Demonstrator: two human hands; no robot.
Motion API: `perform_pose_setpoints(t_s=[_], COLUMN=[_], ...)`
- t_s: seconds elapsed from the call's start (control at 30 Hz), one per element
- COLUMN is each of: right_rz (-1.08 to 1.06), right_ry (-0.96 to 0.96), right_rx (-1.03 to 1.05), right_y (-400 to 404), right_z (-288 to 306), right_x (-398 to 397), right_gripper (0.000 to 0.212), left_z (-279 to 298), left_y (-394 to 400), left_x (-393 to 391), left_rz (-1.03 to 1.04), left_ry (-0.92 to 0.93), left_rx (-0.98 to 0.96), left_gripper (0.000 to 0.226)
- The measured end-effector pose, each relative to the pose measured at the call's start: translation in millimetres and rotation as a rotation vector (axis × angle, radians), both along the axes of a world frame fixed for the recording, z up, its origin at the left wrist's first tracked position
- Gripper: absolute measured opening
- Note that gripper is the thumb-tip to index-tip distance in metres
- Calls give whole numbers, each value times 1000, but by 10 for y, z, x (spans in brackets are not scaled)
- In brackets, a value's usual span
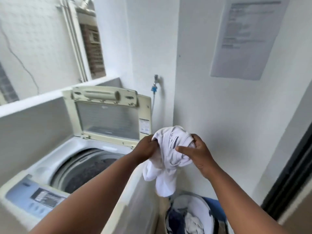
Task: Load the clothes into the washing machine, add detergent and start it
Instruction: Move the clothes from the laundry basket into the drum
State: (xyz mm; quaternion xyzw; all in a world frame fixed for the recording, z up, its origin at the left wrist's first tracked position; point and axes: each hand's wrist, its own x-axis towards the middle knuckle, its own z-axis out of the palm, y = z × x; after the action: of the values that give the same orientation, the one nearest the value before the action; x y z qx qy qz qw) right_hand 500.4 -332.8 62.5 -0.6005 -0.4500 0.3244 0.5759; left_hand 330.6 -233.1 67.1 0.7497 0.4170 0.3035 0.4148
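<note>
Both hands hold a white garment (166, 164) in the air, just right of the washing machine (42, 173). My left hand (146, 147) grips its left edge, and my right hand (195, 149) pinches the bunched cloth at its right. The garment hangs down over the laundry basket (199, 202). The top-loader stands at the left with its lid (108, 114) raised. Dark clothes lie in the drum (91, 169). A blue control panel (33, 198) runs along the machine's near edge.
The basket on the floor at the bottom holds dark and white clothes (184, 220). A tap with a blue fitting (154, 87) sits on the wall behind the machine. A printed notice (244, 36) hangs on the right wall. A dark door frame (290, 176) stands at the right.
</note>
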Motion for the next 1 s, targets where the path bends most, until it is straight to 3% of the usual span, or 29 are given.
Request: perform_pose_setpoints(t_s=[0.2,0.37,0.63,0.83,0.93,1.0], right_rz=[59,67,-108,-183,-194,-162], right_ry=[18,-159,-309,-333,-339,-386], right_rx=[240,336,129,-122,-166,-187], right_y=[399,1102,2447,2740,2787,2836], right_z=[609,653,-291,-937,-1052,-1184], right_x=[-927,-1917,-3133,-3202,-3170,-3154], right_gripper=[49,46,49,48,53,51], left_z=[658,761,-32,-788,-956,-1069], left_y=[216,696,1957,2623,2756,2821], left_x=[-767,-1668,-2677,-2907,-2915,-2906], left_rz=[175,269,194,-9,-104,-173], left_ry=[-181,-229,105,425,522,620], left_rx=[137,162,72,-96,-104,-116], left_gripper=[27,25,17,17,30,23])
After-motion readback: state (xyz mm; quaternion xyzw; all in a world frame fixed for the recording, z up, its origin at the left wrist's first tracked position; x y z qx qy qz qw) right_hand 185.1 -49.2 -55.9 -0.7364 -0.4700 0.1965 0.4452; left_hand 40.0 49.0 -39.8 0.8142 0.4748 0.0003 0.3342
